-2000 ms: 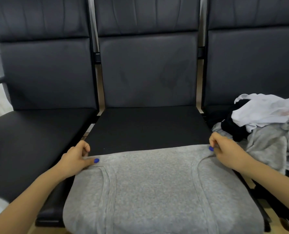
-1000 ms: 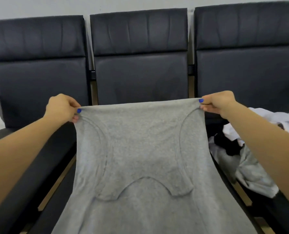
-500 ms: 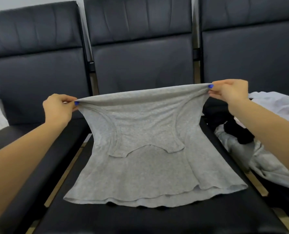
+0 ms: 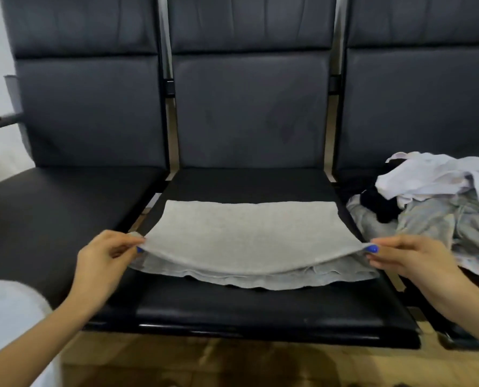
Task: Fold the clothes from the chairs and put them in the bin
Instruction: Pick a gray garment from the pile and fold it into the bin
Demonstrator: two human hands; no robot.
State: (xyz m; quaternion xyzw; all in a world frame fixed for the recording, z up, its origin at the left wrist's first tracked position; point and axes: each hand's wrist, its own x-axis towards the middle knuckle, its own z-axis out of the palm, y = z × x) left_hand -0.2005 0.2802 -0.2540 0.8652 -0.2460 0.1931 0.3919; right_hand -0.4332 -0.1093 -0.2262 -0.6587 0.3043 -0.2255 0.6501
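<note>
A grey tank top lies folded over on the seat of the middle black chair. Its top layer is doubled back toward me, and the lower hem shows beneath it. My left hand pinches the near left corner of the fold. My right hand pinches the near right corner. Both corners are held slightly above the seat, so the near edge sags between them. A pile of unfolded clothes, white, black and grey, sits on the right chair.
The left chair seat holds nothing. A white rounded object, only partly in view, sits at the lower left, and I cannot tell what it is. Wooden floor shows below the seat's front edge.
Both hands lifted the grey top off the seat, held it up spread out, then brought its upper edge down toward me, folding it over on the middle seat.
</note>
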